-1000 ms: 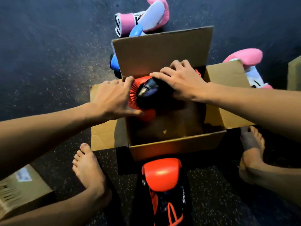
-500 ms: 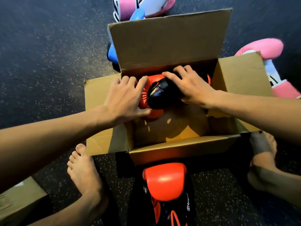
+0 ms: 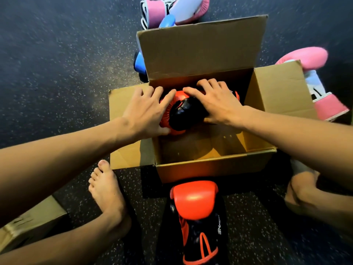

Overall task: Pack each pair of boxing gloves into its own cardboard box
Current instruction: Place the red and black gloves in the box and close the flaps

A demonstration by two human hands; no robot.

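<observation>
An open cardboard box point(image 3: 214, 167) stands on the dark floor with its flaps up. Inside, against the far wall, lies a red and black boxing glove point(image 3: 184, 113). My left hand point(image 3: 147, 113) grips its red cuff end, and my right hand point(image 3: 217, 102) presses on its black body from the right. A second red and black glove point(image 3: 194, 199) lies on the floor just in front of the box. One pink and white glove point(image 3: 172, 10) sits behind the box, another pink glove point(image 3: 309, 58) to its right. A blue glove point(image 3: 140, 63) peeks out behind the back flap.
My bare feet rest on the floor, the left one point(image 3: 107, 192) near the box's left flap, the right one point(image 3: 301, 190) by its right corner. Another cardboard box point(image 3: 32, 220) sits at the lower left. The floor is dark speckled rubber.
Both hands have pushed the red and black glove a little deeper toward the box's far wall. The view has shifted slightly; the box and the other gloves have not moved.
</observation>
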